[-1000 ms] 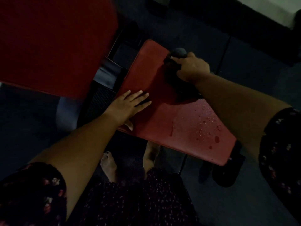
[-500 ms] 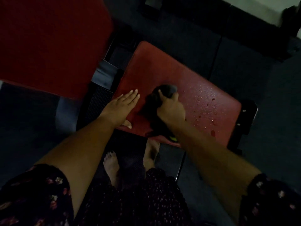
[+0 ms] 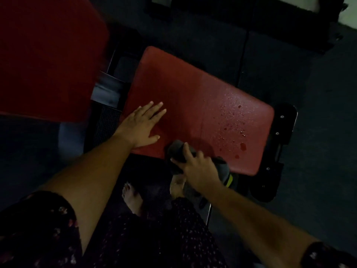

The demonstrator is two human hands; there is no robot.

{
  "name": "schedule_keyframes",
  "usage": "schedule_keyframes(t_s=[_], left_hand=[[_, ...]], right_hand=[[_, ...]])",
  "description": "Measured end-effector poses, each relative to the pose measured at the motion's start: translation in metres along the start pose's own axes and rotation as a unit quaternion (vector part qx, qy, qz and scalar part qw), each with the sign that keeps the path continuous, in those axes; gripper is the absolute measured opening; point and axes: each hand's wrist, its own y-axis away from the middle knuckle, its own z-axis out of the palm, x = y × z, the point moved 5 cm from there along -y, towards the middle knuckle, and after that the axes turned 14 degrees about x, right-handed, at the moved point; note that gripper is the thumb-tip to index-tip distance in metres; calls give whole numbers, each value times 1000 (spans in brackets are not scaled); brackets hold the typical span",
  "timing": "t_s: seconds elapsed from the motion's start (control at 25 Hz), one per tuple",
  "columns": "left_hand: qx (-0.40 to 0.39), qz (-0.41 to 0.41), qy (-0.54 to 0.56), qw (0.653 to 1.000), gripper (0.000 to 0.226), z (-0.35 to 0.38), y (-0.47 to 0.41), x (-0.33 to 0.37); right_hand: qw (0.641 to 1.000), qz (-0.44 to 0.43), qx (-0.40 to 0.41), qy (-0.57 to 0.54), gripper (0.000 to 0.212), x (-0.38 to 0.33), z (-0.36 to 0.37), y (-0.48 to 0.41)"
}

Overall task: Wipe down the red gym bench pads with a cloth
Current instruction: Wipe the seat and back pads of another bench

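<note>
A red seat pad (image 3: 189, 89) lies below me, with water drops spread over its right part. My right hand (image 3: 197, 167) grips a dark grey cloth (image 3: 176, 149) at the pad's near edge; one end of the cloth, with a yellow stripe, hangs over the edge. My left hand (image 3: 143, 124) rests flat on the pad's near left part, fingers straight and spread. A second, larger red back pad (image 3: 44, 53) fills the upper left of the view.
Black metal frame parts (image 3: 280, 140) with bolts stick out at the pad's right end. Between the two pads is a dark frame gap (image 3: 110, 93). My bare feet (image 3: 133, 198) stand on the dark floor under the near edge. A pale wall strip (image 3: 347, 12) is at top right.
My right hand has dragged the cloth from the pad's far edge across to its near edge. The left hand has stayed flat on the pad.
</note>
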Motion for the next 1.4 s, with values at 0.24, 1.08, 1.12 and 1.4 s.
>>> schedule_keyframes(t_s=[0.24, 1.08, 1.12, 1.4], left_hand=[[-45, 20, -19, 999, 117, 11, -19, 9], [-82, -2, -109, 991, 127, 19, -27, 15], [-80, -1, -105, 991, 127, 19, -27, 15], [-60, 23, -53, 997, 111, 18, -12, 24]], right_hand=[[979, 160, 113, 56, 43, 145, -72, -86], [967, 202, -43, -150, 73, 12, 16, 9], [966, 201, -50, -157, 73, 6, 20, 16], [970, 167, -41, -170, 54, 6, 23, 46]])
